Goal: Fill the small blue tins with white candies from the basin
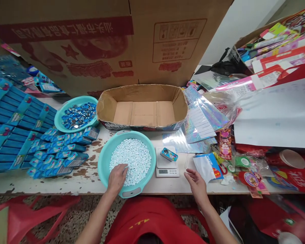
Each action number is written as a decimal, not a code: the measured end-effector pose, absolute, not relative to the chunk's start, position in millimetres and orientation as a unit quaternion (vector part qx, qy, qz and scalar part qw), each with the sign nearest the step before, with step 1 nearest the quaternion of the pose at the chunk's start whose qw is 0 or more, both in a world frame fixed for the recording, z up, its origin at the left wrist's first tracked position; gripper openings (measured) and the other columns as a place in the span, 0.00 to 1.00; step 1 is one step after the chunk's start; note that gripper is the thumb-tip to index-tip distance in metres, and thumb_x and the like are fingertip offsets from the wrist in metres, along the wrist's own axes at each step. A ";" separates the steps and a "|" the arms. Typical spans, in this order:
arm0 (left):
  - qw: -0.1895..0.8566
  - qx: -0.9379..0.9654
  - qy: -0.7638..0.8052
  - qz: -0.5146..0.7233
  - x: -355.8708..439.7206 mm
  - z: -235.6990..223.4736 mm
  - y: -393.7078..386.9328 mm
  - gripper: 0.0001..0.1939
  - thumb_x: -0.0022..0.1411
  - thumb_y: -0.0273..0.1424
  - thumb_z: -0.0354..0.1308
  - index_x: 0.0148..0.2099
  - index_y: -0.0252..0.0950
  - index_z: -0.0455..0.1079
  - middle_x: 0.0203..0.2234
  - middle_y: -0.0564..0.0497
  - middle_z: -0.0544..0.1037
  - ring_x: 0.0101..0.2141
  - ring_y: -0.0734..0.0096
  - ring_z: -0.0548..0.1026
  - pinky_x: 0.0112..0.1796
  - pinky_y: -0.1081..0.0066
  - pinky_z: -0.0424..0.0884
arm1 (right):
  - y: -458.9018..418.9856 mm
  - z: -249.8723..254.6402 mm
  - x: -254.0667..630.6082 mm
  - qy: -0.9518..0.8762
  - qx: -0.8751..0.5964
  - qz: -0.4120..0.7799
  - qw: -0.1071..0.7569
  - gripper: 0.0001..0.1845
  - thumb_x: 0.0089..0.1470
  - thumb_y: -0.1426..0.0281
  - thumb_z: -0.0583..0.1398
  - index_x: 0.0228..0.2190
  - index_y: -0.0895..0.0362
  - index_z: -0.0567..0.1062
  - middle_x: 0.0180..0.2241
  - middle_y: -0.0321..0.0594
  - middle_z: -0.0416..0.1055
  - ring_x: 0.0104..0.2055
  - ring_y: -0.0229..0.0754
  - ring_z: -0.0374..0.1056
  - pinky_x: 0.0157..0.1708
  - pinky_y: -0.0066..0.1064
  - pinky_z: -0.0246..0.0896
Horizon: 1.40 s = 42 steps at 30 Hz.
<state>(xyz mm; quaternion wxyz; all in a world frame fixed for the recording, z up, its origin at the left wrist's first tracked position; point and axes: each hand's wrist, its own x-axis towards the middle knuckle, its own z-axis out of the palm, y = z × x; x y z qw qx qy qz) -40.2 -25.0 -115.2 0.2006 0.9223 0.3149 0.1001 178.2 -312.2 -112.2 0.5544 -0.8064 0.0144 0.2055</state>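
Observation:
My left hand (117, 178) reaches into a teal basin (104, 159) full of small pale blue and white tablets (134, 157), its fingers curled down into the pile. What the fingers hold is hidden. My right hand (197, 183) hovers above the table edge, fingers loosely spread and holding nothing. It is just right of a small white digital scale (167, 167), and a small blue tin (169, 154) rests on the scale's platform.
An empty low cardboard tray (142, 112) stands behind the basin. A second teal bowl (63, 115) holds several blue tins. Blue boxes (58, 152) are piled at the left. Holographic sheets (203, 118), packets and a white sheet (277, 115) crowd the right. A big carton (104, 44) stands behind.

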 end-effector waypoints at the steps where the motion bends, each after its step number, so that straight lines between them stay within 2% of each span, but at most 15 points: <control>1: 0.195 0.925 0.309 0.098 -38.6 -115.1 -25.6 0.14 0.63 0.34 0.47 0.40 0.38 0.73 0.35 0.47 0.78 0.37 0.63 0.75 0.40 0.64 0.70 | -313.0 -113.1 177.1 0.016 -0.806 0.207 0.554 0.24 0.35 0.52 0.66 0.31 0.56 0.73 0.33 0.44 0.75 0.35 0.47 0.71 0.36 0.40 0.67; 7: 0.177 0.933 0.307 0.066 -35.0 -111.9 -27.8 0.14 0.64 0.33 0.46 0.42 0.38 0.72 0.37 0.47 0.77 0.38 0.62 0.74 0.41 0.64 0.69 | -313.9 -115.5 180.2 0.010 -0.807 0.217 0.549 0.24 0.34 0.52 0.66 0.30 0.56 0.73 0.34 0.45 0.76 0.35 0.48 0.71 0.37 0.40 0.67; 12: 0.157 0.930 0.330 -0.038 -33.6 -107.4 -29.9 0.13 0.61 0.31 0.50 0.46 0.38 0.70 0.40 0.44 0.74 0.42 0.58 0.70 0.43 0.62 0.66 | -302.2 -113.8 188.9 -0.010 -0.804 0.225 0.550 0.25 0.35 0.52 0.65 0.31 0.57 0.73 0.34 0.47 0.75 0.36 0.50 0.71 0.37 0.43 0.67; 15: 0.240 0.892 0.372 -0.089 -26.3 -106.7 -32.5 0.09 0.58 0.27 0.52 0.40 0.38 0.71 0.37 0.44 0.73 0.42 0.58 0.70 0.42 0.63 0.65 | -290.6 -111.4 193.5 -0.031 -0.801 0.232 0.550 0.25 0.36 0.53 0.65 0.33 0.56 0.72 0.35 0.46 0.75 0.36 0.50 0.71 0.36 0.43 0.67; 17: 0.312 0.861 0.389 -0.099 -20.8 -105.8 -33.1 0.06 0.55 0.25 0.53 0.33 0.37 0.70 0.33 0.47 0.72 0.39 0.61 0.71 0.40 0.65 0.64 | -282.1 -109.0 195.8 -0.047 -0.800 0.239 0.549 0.25 0.38 0.53 0.64 0.35 0.57 0.71 0.33 0.46 0.74 0.36 0.50 0.71 0.36 0.43 0.67; 19: 0.359 0.840 0.396 -0.090 -17.7 -103.8 -31.1 0.04 0.51 0.24 0.55 0.29 0.38 0.69 0.28 0.50 0.72 0.35 0.64 0.72 0.38 0.68 0.64 | -273.4 -106.7 197.6 -0.060 -0.796 0.244 0.550 0.26 0.39 0.53 0.64 0.37 0.58 0.71 0.34 0.46 0.73 0.38 0.50 0.70 0.38 0.43 0.67; 24: 0.437 0.767 0.469 -0.031 -25.0 -98.9 -16.9 0.03 0.51 0.29 0.53 0.28 0.36 0.66 0.19 0.54 0.69 0.25 0.70 0.70 0.28 0.72 0.63 | -251.1 -109.1 202.4 -0.166 -0.807 0.199 0.531 0.35 0.37 0.55 0.66 0.46 0.57 0.68 0.49 0.48 0.66 0.50 0.52 0.63 0.47 0.45 0.62; 28: 0.491 0.699 0.519 0.018 -25.4 -89.7 -14.5 0.09 0.51 0.36 0.52 0.29 0.35 0.64 0.16 0.56 0.66 0.18 0.74 0.66 0.21 0.74 0.61 | -236.7 -109.2 206.0 -0.236 -0.802 0.196 0.514 0.26 0.43 0.55 0.63 0.41 0.57 0.72 0.41 0.45 0.71 0.44 0.50 0.67 0.46 0.45 0.62; 32: 0.528 0.688 0.479 0.134 0.7 -47.2 -32.4 0.11 0.52 0.38 0.55 0.33 0.36 0.68 0.25 0.52 0.74 0.26 0.72 0.71 0.28 0.73 0.67 | -225.9 -72.9 199.3 -0.298 -0.791 0.162 0.509 0.20 0.48 0.58 0.62 0.41 0.54 0.72 0.40 0.43 0.72 0.42 0.48 0.68 0.46 0.42 0.62; 34: 0.512 0.729 0.400 0.214 18.6 -17.6 -46.2 0.09 0.55 0.37 0.56 0.34 0.37 0.70 0.29 0.50 0.77 0.31 0.70 0.72 0.33 0.71 0.68 | -218.8 -46.4 190.8 -0.354 -0.772 0.164 0.502 0.17 0.49 0.61 0.62 0.42 0.52 0.72 0.40 0.42 0.72 0.43 0.48 0.68 0.45 0.40 0.62; 36: 0.446 0.802 0.298 0.262 32.3 6.4 -57.8 0.07 0.60 0.34 0.55 0.36 0.38 0.72 0.32 0.49 0.78 0.34 0.69 0.73 0.36 0.69 0.68 | -209.8 -25.3 180.2 -0.398 -0.746 0.195 0.498 0.16 0.50 0.61 0.62 0.41 0.51 0.73 0.39 0.42 0.72 0.42 0.49 0.68 0.43 0.40 0.63; 39: 0.303 0.894 0.196 0.264 35.2 21.2 -63.4 0.10 0.64 0.30 0.49 0.39 0.39 0.73 0.34 0.49 0.79 0.34 0.69 0.72 0.38 0.67 0.68 | -193.6 -13.6 163.9 -0.430 -0.710 0.248 0.500 0.16 0.49 0.60 0.62 0.41 0.51 0.73 0.38 0.42 0.73 0.41 0.50 0.68 0.41 0.39 0.64; 42: 0.198 0.932 0.185 0.239 17.0 18.4 -57.8 0.12 0.66 0.28 0.47 0.43 0.39 0.72 0.37 0.49 0.79 0.33 0.70 0.71 0.36 0.68 0.68 | -174.3 -18.4 148.8 -0.445 -0.685 0.274 0.508 0.16 0.48 0.60 0.62 0.39 0.52 0.74 0.37 0.42 0.73 0.40 0.49 0.69 0.40 0.38 0.65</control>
